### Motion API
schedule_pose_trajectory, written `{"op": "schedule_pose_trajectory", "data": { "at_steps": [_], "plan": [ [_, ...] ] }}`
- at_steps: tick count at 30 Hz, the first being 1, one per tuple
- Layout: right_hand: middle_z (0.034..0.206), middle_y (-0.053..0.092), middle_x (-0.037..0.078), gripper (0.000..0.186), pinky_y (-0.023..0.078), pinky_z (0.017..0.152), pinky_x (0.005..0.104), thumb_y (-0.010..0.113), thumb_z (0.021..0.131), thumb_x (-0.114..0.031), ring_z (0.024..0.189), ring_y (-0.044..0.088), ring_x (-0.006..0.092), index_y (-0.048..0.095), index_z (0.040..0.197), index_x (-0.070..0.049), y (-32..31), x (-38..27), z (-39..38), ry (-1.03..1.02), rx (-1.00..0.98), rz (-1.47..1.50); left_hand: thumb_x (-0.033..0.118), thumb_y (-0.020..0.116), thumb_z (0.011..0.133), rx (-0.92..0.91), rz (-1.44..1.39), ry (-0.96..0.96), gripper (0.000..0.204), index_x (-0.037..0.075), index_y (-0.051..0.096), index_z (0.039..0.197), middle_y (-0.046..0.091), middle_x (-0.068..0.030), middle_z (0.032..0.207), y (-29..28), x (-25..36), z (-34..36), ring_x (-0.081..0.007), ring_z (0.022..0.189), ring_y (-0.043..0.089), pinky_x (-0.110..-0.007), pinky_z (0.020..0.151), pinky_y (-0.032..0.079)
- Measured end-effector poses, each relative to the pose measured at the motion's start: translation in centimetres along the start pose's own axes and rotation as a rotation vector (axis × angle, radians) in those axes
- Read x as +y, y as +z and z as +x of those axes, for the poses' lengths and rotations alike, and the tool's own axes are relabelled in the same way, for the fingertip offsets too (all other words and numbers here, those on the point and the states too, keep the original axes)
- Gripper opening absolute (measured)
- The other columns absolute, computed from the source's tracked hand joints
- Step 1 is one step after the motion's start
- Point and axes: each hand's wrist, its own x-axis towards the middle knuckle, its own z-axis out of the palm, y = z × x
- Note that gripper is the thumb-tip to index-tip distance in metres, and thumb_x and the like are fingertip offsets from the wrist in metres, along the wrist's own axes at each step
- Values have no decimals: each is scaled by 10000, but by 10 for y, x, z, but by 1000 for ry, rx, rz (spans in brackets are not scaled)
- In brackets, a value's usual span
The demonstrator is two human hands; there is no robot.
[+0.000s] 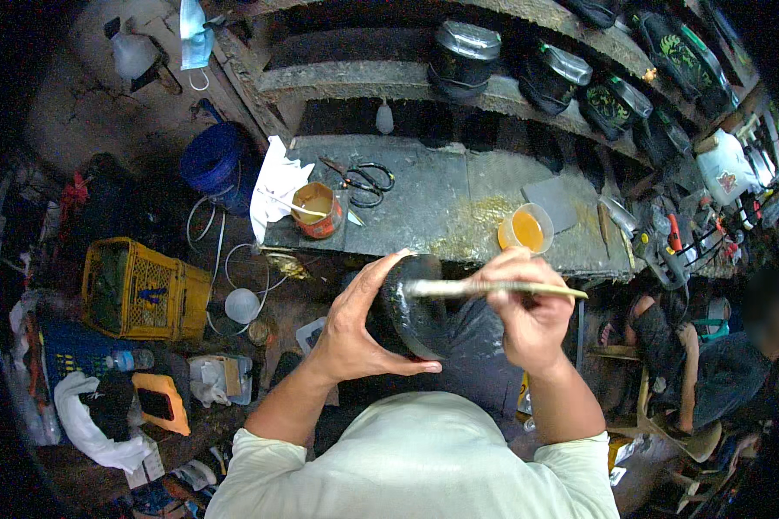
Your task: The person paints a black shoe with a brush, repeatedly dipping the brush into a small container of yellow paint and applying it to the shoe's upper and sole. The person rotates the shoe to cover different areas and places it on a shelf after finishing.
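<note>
My left hand (350,324) grips a black, glossy, curved piece (402,316) by its left side, thumb below and fingers above. It looks like part of a shoe, but its exact kind cannot be made out. In my right hand (532,311) is a brush (454,288) with a pale handle, held level. The brush's tip lies against the upper face of the black piece. Just beyond my right hand, a clear tub (525,229) of amber liquid stands on the workbench (424,190). Dark plastic sheeting (480,333) lies beneath the black piece.
On the bench are a red can (318,210) with a stick in it, black-handled scissors (359,180) and white paper (277,186). Shelves behind hold black slippers (467,56). A yellow crate (147,290) and blue bucket (216,160) stand left; a person (727,381) sits at right.
</note>
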Motion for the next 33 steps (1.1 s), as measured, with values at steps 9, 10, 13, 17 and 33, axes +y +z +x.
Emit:
{"op": "schedule_pose_trajectory", "data": {
  "at_steps": [9,10,13,17,33],
  "plan": [
    [1163,681,131,254,495,942,333,679,953,-68,1043,651,218,676,1196,5,-29,2,-15,90,179,-203,373,991,526,167,-404,-335,1127,-54,472,1430,597,-146,1324,-21,-20,-10,-242,1230,576,-367,1104,413],
    [1173,675,133,244,488,950,336,672,959,-75,1050,648,222,682,1190,4,-31,3,-17,63,116,-250,384,986,535,184,-467,-373,1117,-55,474,1426,602,-142,1311,-21,-20,-10,-238,1219,579,-364,1100,415],
    [1163,680,138,183,467,968,353,623,995,-87,1043,632,234,712,1129,1,-30,11,-16,62,19,-356,411,966,575,197,-520,-404,1075,-62,483,1411,615,-133,1276,-21,-19,-7,-225,1183,587,-360,1083,428],
    [1107,691,133,195,484,910,343,587,1015,-74,1026,622,226,698,1155,4,-17,16,-19,156,127,-340,423,954,612,206,-613,-490,1028,-62,497,1394,628,-113,1242,-22,-18,-6,-204,1150,592,-354,1061,441],
    [1136,519,123,1068,464,912,403,950,572,-489,1039,504,295,484,1444,-86,29,-13,23,-247,-237,-409,383,1038,490,159,-733,-484,1202,-49,456,1448,597,-106,1333,-11,-18,1,-207,1236,573,-367,1111,421]
  ]
}}
